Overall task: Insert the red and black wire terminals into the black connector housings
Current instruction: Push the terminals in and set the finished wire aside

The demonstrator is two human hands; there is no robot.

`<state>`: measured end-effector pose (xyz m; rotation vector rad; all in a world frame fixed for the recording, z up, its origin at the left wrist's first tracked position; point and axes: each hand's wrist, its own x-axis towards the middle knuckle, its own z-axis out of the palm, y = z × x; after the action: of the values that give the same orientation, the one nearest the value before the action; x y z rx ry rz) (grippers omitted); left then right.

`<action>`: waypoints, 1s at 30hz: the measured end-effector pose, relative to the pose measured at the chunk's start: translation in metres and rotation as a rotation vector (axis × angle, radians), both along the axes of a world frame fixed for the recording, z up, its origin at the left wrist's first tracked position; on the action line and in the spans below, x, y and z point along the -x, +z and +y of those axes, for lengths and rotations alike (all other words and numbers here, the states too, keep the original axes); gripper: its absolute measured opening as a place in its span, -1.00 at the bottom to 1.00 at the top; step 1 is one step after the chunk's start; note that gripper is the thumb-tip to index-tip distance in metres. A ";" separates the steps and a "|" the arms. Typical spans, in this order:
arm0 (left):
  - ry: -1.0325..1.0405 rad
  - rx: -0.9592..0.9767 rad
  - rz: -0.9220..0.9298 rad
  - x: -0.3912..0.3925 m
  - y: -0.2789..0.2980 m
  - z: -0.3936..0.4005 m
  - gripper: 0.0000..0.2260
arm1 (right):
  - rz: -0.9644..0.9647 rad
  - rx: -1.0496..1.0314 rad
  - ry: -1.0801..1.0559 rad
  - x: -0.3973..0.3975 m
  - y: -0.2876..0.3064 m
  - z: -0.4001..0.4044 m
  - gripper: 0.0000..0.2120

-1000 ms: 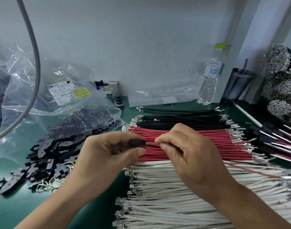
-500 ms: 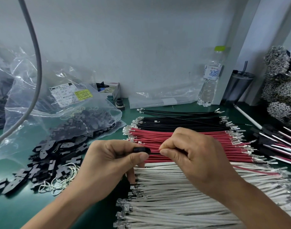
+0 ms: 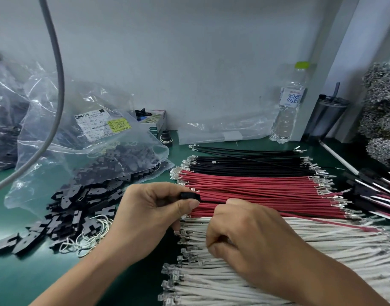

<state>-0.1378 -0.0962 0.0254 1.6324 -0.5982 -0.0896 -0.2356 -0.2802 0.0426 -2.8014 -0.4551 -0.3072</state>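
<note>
My left hand [image 3: 149, 219] pinches a small black connector housing [image 3: 190, 196] between thumb and forefinger, over the left ends of the red wires [image 3: 256, 191]. A loose red wire [image 3: 326, 222] trails right from under my right hand, across the white wires [image 3: 322, 246]. My right hand [image 3: 251, 241] rests low on the white wires, its thumb and forefinger curled and pinching at one near its terminal end. Black wires [image 3: 244, 166] lie in a row behind the red ones. Loose black housings [image 3: 74, 208] are heaped at the left.
A clear plastic bag [image 3: 90, 138] of housings slumps behind the heap, with a grey cable [image 3: 57, 89] hanging over it. A water bottle [image 3: 288, 107] and a dark tumbler [image 3: 326, 118] stand by the wall. Finished assemblies [image 3: 379, 195] lie at the right.
My right hand has let go of the red wire at the housing and dropped down onto the white wires. My left hand keeps the housing in about the same place.
</note>
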 end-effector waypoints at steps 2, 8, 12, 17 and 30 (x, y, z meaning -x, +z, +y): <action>0.002 0.015 0.014 -0.001 0.001 0.000 -0.85 | -0.025 -0.025 -0.025 0.000 0.000 -0.001 -0.91; 0.018 0.052 0.093 -0.005 0.002 0.002 -0.76 | -0.128 -0.507 -0.165 -0.004 0.010 -0.014 -0.87; -0.008 0.073 0.154 -0.008 0.001 0.004 -0.75 | -0.243 -0.371 -0.234 -0.005 0.004 -0.011 -0.86; -0.030 0.068 0.181 -0.009 0.001 0.006 -0.74 | -0.328 -0.345 -0.194 -0.004 0.003 -0.011 -0.88; -0.158 0.021 0.148 -0.002 -0.002 0.007 -0.80 | -0.452 -0.246 -0.107 -0.011 -0.004 0.000 -0.82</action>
<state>-0.1356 -0.0888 0.0230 1.5415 -0.6109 -0.3160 -0.2244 -0.2807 0.0388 -2.5093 -0.3332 -0.9612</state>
